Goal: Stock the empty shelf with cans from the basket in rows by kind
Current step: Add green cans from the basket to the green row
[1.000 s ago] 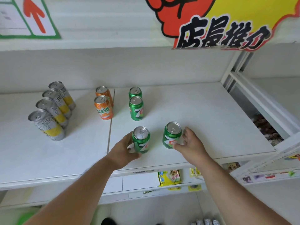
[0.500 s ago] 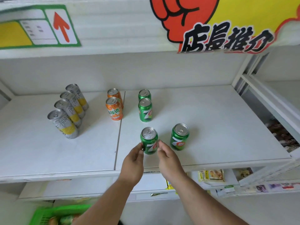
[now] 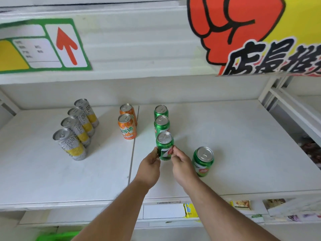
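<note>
I hold a green aluminium soda can with a silver pull-tab lid (image 3: 164, 147) between both hands on the white shelf board (image 3: 234, 153): my left hand (image 3: 150, 166) pinches its left side with the fingertips, and my right hand (image 3: 182, 165) pinches its right side the same way. The can stands upright at the front of a row of two other green soda cans (image 3: 161, 121), just in front of the nearer one. A fourth green can (image 3: 202, 161) stands alone to the right, just beside my right hand and apart from the row. To the left of the green row, two orange soda cans (image 3: 127, 125) stand one behind the other by the seam in the shelf. Further left, four tall silver cans with yellow bands (image 3: 77, 129) form a slanted row running front to back. Above hang a green-bordered paper label with a red arrow (image 3: 66, 46) and a yellow sign with a red fist (image 3: 243, 28). A bit of green plastic basket (image 3: 57, 236) shows at the bottom edge, below the shelf.
</note>
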Action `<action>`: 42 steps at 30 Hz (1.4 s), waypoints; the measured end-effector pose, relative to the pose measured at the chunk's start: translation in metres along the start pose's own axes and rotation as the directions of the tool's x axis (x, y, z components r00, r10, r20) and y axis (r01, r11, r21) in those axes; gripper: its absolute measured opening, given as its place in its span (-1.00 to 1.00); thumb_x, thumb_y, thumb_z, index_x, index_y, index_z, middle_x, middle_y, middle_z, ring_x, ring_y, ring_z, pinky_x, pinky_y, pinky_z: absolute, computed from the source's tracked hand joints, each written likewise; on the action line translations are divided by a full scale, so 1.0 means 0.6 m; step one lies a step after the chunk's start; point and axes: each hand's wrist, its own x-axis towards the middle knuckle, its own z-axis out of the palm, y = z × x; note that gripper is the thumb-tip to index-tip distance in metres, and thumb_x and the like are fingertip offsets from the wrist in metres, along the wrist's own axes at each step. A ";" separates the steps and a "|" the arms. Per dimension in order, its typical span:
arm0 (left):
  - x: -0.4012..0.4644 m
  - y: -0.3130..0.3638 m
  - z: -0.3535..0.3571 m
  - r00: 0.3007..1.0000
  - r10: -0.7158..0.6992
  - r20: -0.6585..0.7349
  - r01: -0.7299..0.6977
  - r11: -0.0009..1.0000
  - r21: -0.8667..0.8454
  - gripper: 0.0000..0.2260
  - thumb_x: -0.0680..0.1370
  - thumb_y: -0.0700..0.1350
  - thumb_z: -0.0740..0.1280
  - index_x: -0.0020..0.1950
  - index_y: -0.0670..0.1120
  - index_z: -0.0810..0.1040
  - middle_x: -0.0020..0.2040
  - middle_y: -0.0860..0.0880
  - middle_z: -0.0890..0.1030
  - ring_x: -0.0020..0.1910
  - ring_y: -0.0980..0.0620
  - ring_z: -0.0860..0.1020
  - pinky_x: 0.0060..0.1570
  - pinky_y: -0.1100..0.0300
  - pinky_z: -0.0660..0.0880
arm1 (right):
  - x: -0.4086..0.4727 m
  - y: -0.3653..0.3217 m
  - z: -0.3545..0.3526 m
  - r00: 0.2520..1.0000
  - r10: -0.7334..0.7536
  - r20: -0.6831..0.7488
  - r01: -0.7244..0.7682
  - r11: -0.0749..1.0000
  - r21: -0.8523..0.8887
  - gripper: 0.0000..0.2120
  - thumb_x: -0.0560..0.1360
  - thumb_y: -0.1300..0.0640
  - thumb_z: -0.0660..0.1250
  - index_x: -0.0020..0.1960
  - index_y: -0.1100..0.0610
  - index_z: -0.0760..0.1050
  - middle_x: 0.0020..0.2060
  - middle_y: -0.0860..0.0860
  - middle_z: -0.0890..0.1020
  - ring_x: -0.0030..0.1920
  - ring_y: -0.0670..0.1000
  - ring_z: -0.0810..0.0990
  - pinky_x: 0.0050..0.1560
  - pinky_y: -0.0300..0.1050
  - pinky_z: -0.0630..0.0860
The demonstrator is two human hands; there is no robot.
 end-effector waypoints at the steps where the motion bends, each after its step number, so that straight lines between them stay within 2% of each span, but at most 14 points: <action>1: 0.009 0.004 -0.001 1.000 -0.001 -0.003 0.001 1.000 0.002 -0.51 0.64 -0.30 0.12 0.55 0.03 0.37 0.38 0.08 0.55 0.39 0.00 0.49 0.50 0.04 0.32 | 0.008 -0.003 0.003 1.000 0.002 -0.003 -0.002 1.000 -0.005 -0.62 0.71 0.13 0.13 0.44 -0.11 0.52 0.22 -0.18 0.63 0.12 -0.12 0.57 0.09 -0.25 0.44; 4: 0.031 0.009 -0.005 1.000 -0.004 -0.020 0.004 1.000 0.013 -0.53 0.65 -0.29 0.12 0.56 0.00 0.35 0.40 0.04 0.54 0.40 -0.05 0.48 0.50 0.03 0.32 | 0.024 -0.012 0.009 1.000 -0.002 -0.007 0.002 0.999 -0.040 -0.64 0.70 0.14 0.13 0.40 -0.06 0.54 0.13 -0.14 0.63 0.04 -0.07 0.51 -0.06 -0.30 0.40; 8: 0.052 0.009 -0.010 1.000 -0.012 -0.025 0.013 0.999 0.047 -0.54 0.66 -0.26 0.13 0.55 0.00 0.38 0.39 -0.04 0.56 0.40 -0.10 0.48 0.48 0.01 0.34 | 0.036 -0.016 0.014 1.000 -0.017 -0.013 0.017 1.000 -0.024 -0.61 0.71 0.14 0.14 0.47 -0.10 0.49 0.28 -0.12 0.63 0.23 -0.05 0.57 0.10 -0.24 0.40; 12: 0.069 0.011 -0.012 1.000 -0.018 -0.023 0.020 0.997 0.070 -0.56 0.66 -0.23 0.12 0.55 0.00 0.39 0.40 -0.16 0.54 0.43 -0.19 0.44 0.47 -0.05 0.34 | 0.050 -0.021 0.019 1.000 -0.013 -0.021 0.013 1.000 -0.021 -0.61 0.70 0.13 0.14 0.47 -0.11 0.50 0.28 -0.13 0.63 0.22 -0.01 0.58 0.10 -0.22 0.41; 21: 0.094 0.030 -0.013 1.000 -0.014 -0.023 0.016 0.995 0.096 -0.53 0.67 -0.22 0.11 0.59 0.03 0.29 0.43 0.00 0.51 0.40 -0.07 0.47 0.48 0.02 0.34 | 0.080 -0.044 0.020 1.000 -0.003 0.003 0.003 0.998 -0.056 -0.58 0.71 0.12 0.11 0.53 -0.07 0.43 0.42 -0.06 0.56 0.39 0.01 0.52 0.34 -0.15 0.42; 26: 0.089 0.016 -0.018 0.999 -0.047 -0.021 0.048 0.995 0.082 -0.51 0.67 -0.11 0.16 0.62 0.06 0.22 0.49 0.03 0.43 0.47 -0.05 0.42 0.45 0.11 0.34 | 0.066 -0.052 0.018 1.000 -0.009 0.005 0.009 0.999 -0.038 -0.63 0.70 0.15 0.12 0.44 -0.04 0.50 0.25 -0.09 0.61 0.27 0.01 0.56 0.18 -0.18 0.41; 29: 0.053 0.005 -0.014 0.996 -0.078 -0.037 0.078 0.997 0.013 -0.47 0.67 -0.11 0.21 0.64 0.03 0.16 0.54 0.08 0.34 0.50 0.05 0.35 0.48 0.15 0.27 | 0.026 -0.048 0.008 1.000 -0.009 0.001 0.009 1.000 0.013 -0.56 0.70 0.16 0.15 0.55 -0.07 0.40 0.19 -0.20 0.54 0.17 -0.13 0.52 0.17 -0.23 0.37; 31: 0.017 -0.007 -0.003 0.997 -0.073 -0.029 0.072 0.997 -0.040 -0.48 0.67 -0.16 0.22 0.62 -0.02 0.20 0.55 0.07 0.33 0.48 0.09 0.37 0.52 0.10 0.25 | -0.022 -0.039 -0.006 0.999 -0.013 0.030 0.011 0.998 0.060 -0.59 0.70 0.13 0.20 0.53 -0.08 0.42 0.12 -0.25 0.57 0.00 -0.31 0.53 0.11 -0.27 0.39; 33: -0.019 -0.023 0.014 0.997 -0.072 -0.004 0.071 0.996 -0.050 -0.51 0.66 -0.18 0.24 0.60 -0.05 0.26 0.53 0.02 0.39 0.47 0.09 0.40 0.53 0.05 0.27 | -0.072 -0.018 -0.028 0.997 -0.018 0.074 0.012 0.997 0.080 -0.73 0.70 0.14 0.22 0.33 -0.07 0.55 -0.09 -0.26 0.56 -0.14 -0.35 0.52 0.11 -0.24 0.44; 35: -0.048 -0.033 0.034 0.997 -0.067 0.035 0.068 0.997 -0.036 -0.53 0.66 -0.17 0.24 0.58 -0.06 0.30 0.50 0.02 0.43 0.46 0.08 0.41 0.53 0.06 0.27 | -0.119 0.000 -0.054 0.997 -0.013 0.078 0.003 0.993 0.118 -0.82 0.68 0.13 0.26 0.17 0.15 0.60 -0.04 -0.10 0.67 0.00 -0.15 0.64 0.28 0.02 0.54; 36: -0.059 -0.035 0.044 0.997 -0.063 0.049 0.065 0.997 -0.037 -0.54 0.67 -0.17 0.25 0.58 -0.06 0.32 0.48 0.02 0.45 0.45 0.08 0.42 0.52 0.08 0.27 | -0.136 0.010 -0.068 0.999 -0.004 0.032 -0.001 0.988 0.152 -0.77 0.64 0.09 0.30 0.18 0.20 0.60 0.07 0.03 0.72 0.13 0.00 0.68 0.35 0.18 0.53; 37: -0.066 -0.034 0.054 0.997 -0.057 0.061 0.059 0.998 -0.038 -0.55 0.67 -0.17 0.25 0.57 -0.06 0.33 0.47 0.01 0.46 0.43 0.08 0.44 0.51 0.13 0.27 | -0.151 0.017 -0.082 0.999 0.012 -0.044 -0.003 0.980 0.198 -0.77 0.59 0.05 0.34 0.15 0.13 0.65 0.11 0.07 0.72 0.19 0.06 0.68 0.36 0.20 0.53; 40: -0.076 -0.020 0.079 0.994 -0.014 0.108 0.016 1.000 -0.019 -0.57 0.68 -0.16 0.23 0.56 -0.04 0.34 0.48 0.06 0.44 0.40 0.15 0.43 0.36 0.31 0.29 | -0.174 0.031 -0.122 0.933 0.057 -0.354 0.045 0.961 0.273 -0.87 0.58 0.15 0.35 0.00 0.01 0.67 -0.07 0.01 0.76 0.05 0.04 0.74 0.23 0.12 0.62; 42: -0.074 -0.008 0.091 0.988 -0.003 0.152 0.003 1.000 0.003 -0.56 0.68 -0.15 0.22 0.57 0.00 0.32 0.47 0.11 0.42 0.43 0.17 0.40 0.31 0.33 0.27 | -0.164 0.038 -0.146 0.870 0.082 -0.487 0.042 0.970 0.238 -0.88 0.54 0.10 0.34 0.03 -0.02 0.64 -0.08 -0.10 0.74 0.07 0.02 0.71 0.24 0.14 0.60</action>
